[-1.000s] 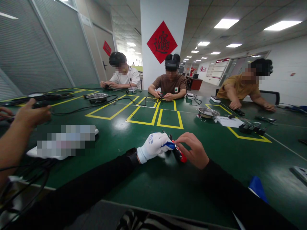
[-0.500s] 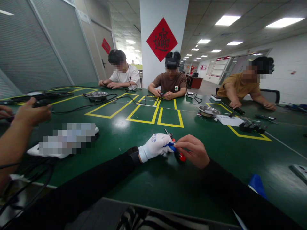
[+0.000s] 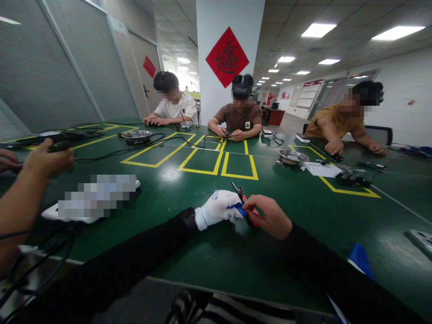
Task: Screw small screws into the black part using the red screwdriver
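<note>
My left hand (image 3: 221, 208) wears a white glove with blue fingertips and is closed round a red object with a thin metal rod (image 3: 238, 189) sticking out past the knuckles. Most of that object is hidden by my fingers, so its kind cannot be made out. Bare, my right hand (image 3: 269, 216) meets the left fingertips, its thumb and forefinger pinched together. Whatever lies in the pinch is too small or covered to name. A red part (image 3: 255, 220) shows just below the right fingers. Both hands are over the green table (image 3: 189, 256).
A white device (image 3: 50, 212) with cables lies to the left, near another person's forearm and hand (image 3: 45, 159). Metal bowls (image 3: 293, 157), a paper sheet (image 3: 322, 169) and black blocks (image 3: 353, 178) stand further off. Blue-and-white cloth (image 3: 361, 261) lies at right. Three people sit opposite.
My right hand has shifted slightly left and down, its fingers more bent over the red part. More of the metal rod shows beyond my left hand.
</note>
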### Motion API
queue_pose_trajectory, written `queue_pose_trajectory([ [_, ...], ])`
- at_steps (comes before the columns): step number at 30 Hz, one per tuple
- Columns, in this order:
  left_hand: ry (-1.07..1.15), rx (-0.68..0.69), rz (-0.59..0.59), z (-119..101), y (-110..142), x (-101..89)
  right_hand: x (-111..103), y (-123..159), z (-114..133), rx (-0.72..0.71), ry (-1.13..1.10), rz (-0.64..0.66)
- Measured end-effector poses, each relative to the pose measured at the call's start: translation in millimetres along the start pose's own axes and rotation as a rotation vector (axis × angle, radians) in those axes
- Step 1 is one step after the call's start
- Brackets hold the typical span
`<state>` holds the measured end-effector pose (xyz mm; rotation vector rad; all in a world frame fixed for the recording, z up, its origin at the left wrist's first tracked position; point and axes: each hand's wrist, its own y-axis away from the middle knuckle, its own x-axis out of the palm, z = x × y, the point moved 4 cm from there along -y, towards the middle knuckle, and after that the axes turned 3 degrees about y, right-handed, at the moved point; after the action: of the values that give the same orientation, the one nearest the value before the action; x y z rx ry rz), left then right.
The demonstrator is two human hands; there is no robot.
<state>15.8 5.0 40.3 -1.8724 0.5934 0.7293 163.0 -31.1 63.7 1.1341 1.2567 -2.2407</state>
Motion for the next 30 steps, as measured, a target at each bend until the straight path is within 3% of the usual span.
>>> queue_pose_trajectory([
  [3,0.023,-0.05,-0.081,-3.5,-0.6,-4.8,6.8,2.3,-4.9,0.147,-0.161,-0.035],
  [5,0.024,-0.1,-0.198,-4.4,-1.8,-12.1,6.2,3.5,-11.4,0.23,-0.244,-0.113],
  [8,0.03,-0.202,-0.493,-1.3,-1.4,-28.5,-3.2,4.5,-21.9,0.292,-0.193,-0.246],
  [10,0.034,-0.248,-0.561,1.5,-1.7,-33.5,-8.2,3.8,-26.9,0.301,-0.092,-0.236],
  [15,-0.074,-0.252,-0.175,5.7,-5.4,-15.5,-5.6,1.3,-30.8,0.23,0.106,-0.022],
  [17,-0.14,-0.309,-0.101,11.1,-3.0,-8.2,-2.9,1.6,-31.8,0.208,0.155,0.029],
  [24,-0.217,-0.383,0.012,22.2,-1.1,1.6,-0.5,-3.0,-26.0,0.082,0.272,0.05],
  [30,-0.141,-0.345,-0.008,15.3,-6.0,-2.7,3.8,-12.0,-19.7,-0.064,0.473,0.137],
])
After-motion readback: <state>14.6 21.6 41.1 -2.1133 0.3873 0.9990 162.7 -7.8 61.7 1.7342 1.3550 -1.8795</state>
